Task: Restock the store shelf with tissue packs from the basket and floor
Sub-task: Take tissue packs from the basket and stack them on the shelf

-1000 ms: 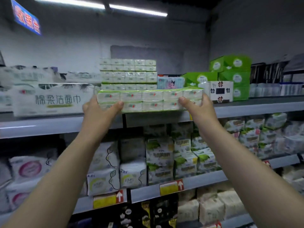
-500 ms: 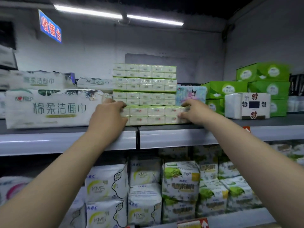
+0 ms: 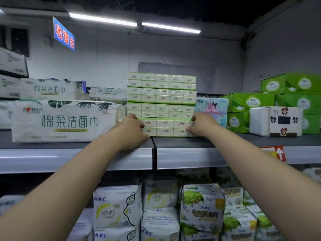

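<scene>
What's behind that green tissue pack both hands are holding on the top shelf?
A stack of matching green packs stands behind the held pack, with three layers showing above it. The stack's base is hidden by the front pack.

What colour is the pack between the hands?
The pack is light green and white, best seen in the head view.

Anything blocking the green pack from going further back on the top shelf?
Yes. The stack of matching packs stands directly behind the green tissue pack, which the left hand and right hand hold at its ends. A white towel pack flanks it on the left, a blue cartoon pack on the right.
</scene>
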